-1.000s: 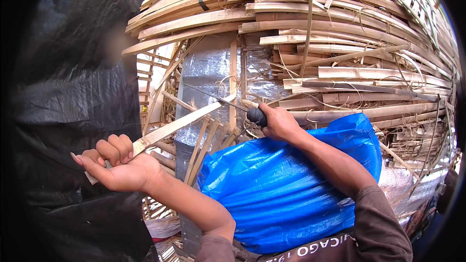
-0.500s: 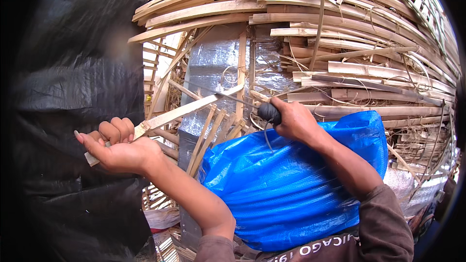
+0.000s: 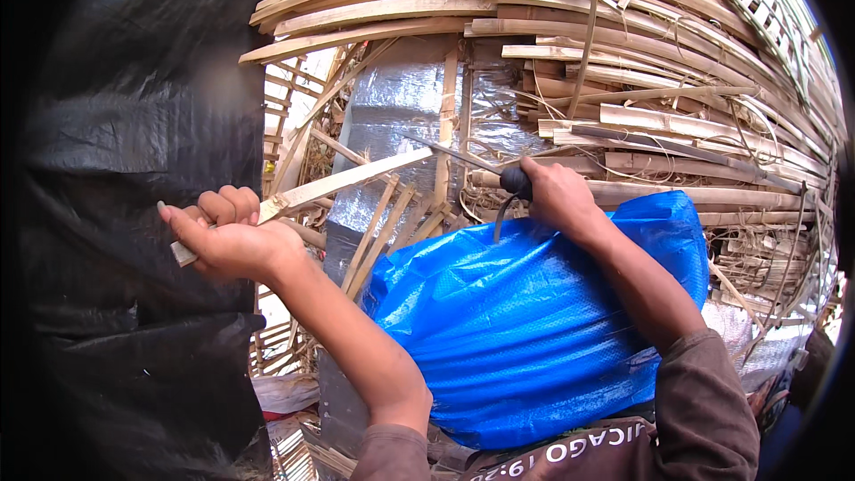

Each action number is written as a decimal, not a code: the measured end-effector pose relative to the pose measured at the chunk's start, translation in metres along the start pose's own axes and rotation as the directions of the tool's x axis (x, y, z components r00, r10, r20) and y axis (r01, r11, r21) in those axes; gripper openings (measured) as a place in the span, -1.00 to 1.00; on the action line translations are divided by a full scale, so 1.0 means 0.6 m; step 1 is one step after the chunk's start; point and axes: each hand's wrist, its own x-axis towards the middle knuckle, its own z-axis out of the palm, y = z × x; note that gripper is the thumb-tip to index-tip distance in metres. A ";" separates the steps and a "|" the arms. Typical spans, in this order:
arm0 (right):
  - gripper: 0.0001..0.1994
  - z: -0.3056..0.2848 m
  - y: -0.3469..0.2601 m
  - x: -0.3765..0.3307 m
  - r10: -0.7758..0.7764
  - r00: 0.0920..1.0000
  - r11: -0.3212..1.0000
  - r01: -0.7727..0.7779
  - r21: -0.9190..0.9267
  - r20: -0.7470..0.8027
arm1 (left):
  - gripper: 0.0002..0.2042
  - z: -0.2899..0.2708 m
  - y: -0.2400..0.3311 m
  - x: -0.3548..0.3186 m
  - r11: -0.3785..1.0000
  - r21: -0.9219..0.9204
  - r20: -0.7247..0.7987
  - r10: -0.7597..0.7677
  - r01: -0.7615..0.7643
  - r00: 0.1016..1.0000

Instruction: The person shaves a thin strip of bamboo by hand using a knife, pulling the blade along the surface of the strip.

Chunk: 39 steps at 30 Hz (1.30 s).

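Note:
My left hand (image 3: 233, 236) is closed around the near end of a pale bamboo strip (image 3: 347, 179), which slants up to the right. In my right hand (image 3: 559, 199) is a knife with a dark wrapped handle (image 3: 515, 183). Its thin dark blade (image 3: 463, 157) points up and left and crosses the strip's far end, apparently touching it. A dark strap end hangs below the handle. Beneath my arms, a blue plastic sheet (image 3: 534, 330) covers my lap.
Split bamboo lengths (image 3: 659, 40) are stacked at the back and right. A black plastic sheet (image 3: 142, 214) hangs at the left. Silver foil sheeting (image 3: 392, 93) lies beyond the strip, with several short slats (image 3: 378, 236) leaning near it. A woven bamboo panel (image 3: 757, 18) is at the upper right.
My right hand and the knife have shifted right and slightly up. The bent sliver at the strip's far end no longer shows. My left hand has risen slightly to the right with the strip.

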 end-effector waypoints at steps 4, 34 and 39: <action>-0.63 -0.011 -0.002 0.009 -0.002 0.998 0.998 0.006 -0.063 0.069 | -0.55 0.003 -0.003 -0.004 1.000 -0.019 -0.012 0.011 -0.011 1.000; -0.56 0.041 0.042 0.056 0.085 0.994 0.988 -0.093 0.122 0.065 | -0.52 0.063 -0.032 -0.031 0.990 0.049 0.008 0.135 -0.136 0.991; -0.60 0.040 0.030 0.062 0.079 0.995 0.973 -0.092 0.211 0.067 | -0.66 0.097 -0.051 -0.028 0.995 -0.036 0.063 0.095 -0.093 0.993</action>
